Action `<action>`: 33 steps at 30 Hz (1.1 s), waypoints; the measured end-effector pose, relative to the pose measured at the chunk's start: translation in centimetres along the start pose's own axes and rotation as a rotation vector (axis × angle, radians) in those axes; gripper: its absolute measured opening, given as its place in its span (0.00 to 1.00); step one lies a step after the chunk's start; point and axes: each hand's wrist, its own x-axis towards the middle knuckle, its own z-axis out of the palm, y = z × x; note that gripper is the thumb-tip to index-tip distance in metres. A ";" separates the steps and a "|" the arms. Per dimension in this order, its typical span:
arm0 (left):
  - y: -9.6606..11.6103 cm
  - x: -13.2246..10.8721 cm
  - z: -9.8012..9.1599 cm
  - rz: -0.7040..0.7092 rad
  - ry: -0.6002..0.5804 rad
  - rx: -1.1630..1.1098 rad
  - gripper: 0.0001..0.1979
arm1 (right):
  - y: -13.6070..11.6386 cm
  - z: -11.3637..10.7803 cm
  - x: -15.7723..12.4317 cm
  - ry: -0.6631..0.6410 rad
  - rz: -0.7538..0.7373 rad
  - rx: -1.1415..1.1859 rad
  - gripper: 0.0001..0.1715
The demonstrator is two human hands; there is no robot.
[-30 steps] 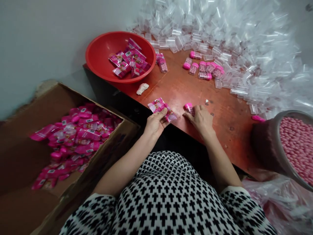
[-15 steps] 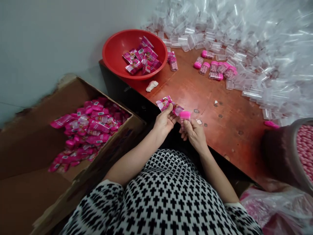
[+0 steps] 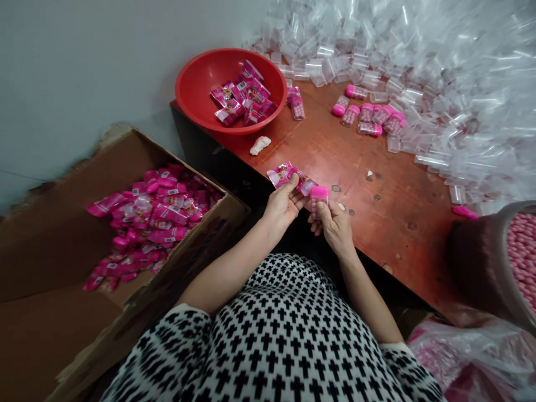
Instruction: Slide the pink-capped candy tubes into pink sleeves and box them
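Note:
My left hand pinches a pink printed wrapper at the near edge of the brown table. Right beside it, my right hand grips a small clear bottle with a pink cap, held upright and touching the wrapper's right end. Both hands are closed on what they hold, just above the table edge in front of my black-and-white patterned top.
A red bowl of pink wrappers sits at the table's far left corner. Filled pink-capped bottles lie beyond, before a heap of empty clear bottles. A cardboard box of wrapped packs stands left. A tub of pink candies is right.
My right hand lifted the pink-capped bottle off the table and brought it left to the wrapper. My left hand kept hold of the wrapper. The camera view shifted left.

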 end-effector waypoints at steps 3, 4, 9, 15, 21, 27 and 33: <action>-0.4 0.0 0.2 -0.005 -0.014 -0.014 0.05 | 0.3 0.1 0.1 0.006 0.017 -0.004 0.22; -0.6 0.0 0.2 -0.004 -0.030 -0.005 0.06 | 0.3 0.2 0.2 -0.006 0.021 0.007 0.22; -0.4 0.0 -0.1 0.050 -0.157 0.133 0.11 | 0.7 0.6 0.4 -0.117 0.078 0.151 0.22; -0.1 -0.3 -0.4 0.085 -0.296 0.299 0.19 | 1.0 1.0 0.5 0.026 -0.001 0.031 0.21; -0.9 -0.2 -0.7 0.061 -0.254 0.387 0.20 | 1.4 1.0 0.4 0.103 -0.057 -0.108 0.20; 0.5 0.0 -0.3 0.056 -0.418 0.591 0.19 | 1.8 0.5 0.8 -0.042 -0.005 0.090 0.22; 1.8 0.1 -0.4 0.010 -0.567 0.785 0.17 | 2.2 0.4 1.0 -0.127 0.018 0.247 0.23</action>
